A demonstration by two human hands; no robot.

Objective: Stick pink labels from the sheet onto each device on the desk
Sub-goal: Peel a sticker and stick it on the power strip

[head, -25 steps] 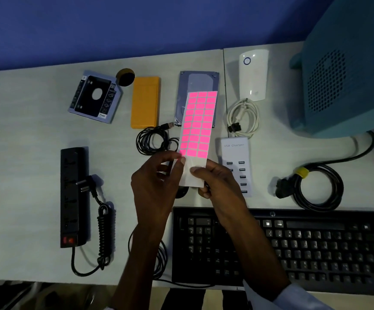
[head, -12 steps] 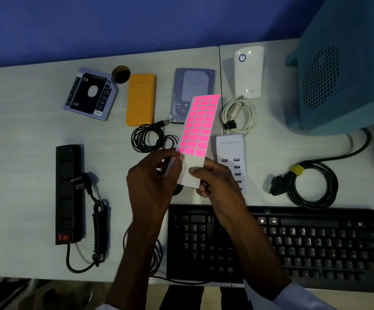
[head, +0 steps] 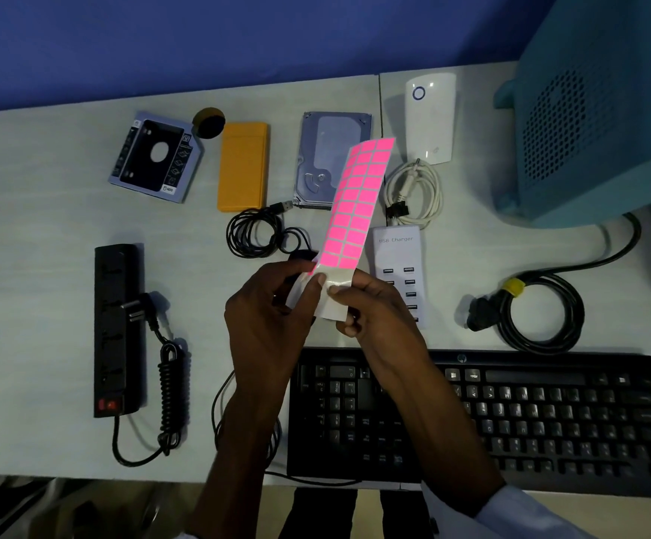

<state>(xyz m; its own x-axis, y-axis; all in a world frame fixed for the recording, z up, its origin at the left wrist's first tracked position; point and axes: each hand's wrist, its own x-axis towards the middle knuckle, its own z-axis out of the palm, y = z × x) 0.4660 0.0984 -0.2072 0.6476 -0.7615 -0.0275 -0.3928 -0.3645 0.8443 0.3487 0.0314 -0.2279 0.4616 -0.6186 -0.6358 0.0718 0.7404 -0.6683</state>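
A sheet of pink labels (head: 355,204) is held up over the desk middle, tilted to the right. My right hand (head: 374,309) pinches its bare white lower end. My left hand (head: 269,317) grips the sheet's lower left corner, thumb at the lowest pink label. Behind lie a drive caddy (head: 156,157), an orange case (head: 243,165), a hard drive (head: 324,157), a white plug-in device (head: 431,114) and a white USB charger (head: 398,262). A black power strip (head: 115,328) is at the left, a black keyboard (head: 510,414) in front.
A teal box (head: 596,110) stands at the back right. A coiled black power cable (head: 538,309) lies right of the charger. A white cable (head: 413,192) and a black USB cable (head: 257,231) sit mid-desk. The desk's front edge (head: 82,478) is near.
The sheet has tilted further right and bent at its lower left corner under my left thumb. The view has shifted slightly; the desk items have not moved.
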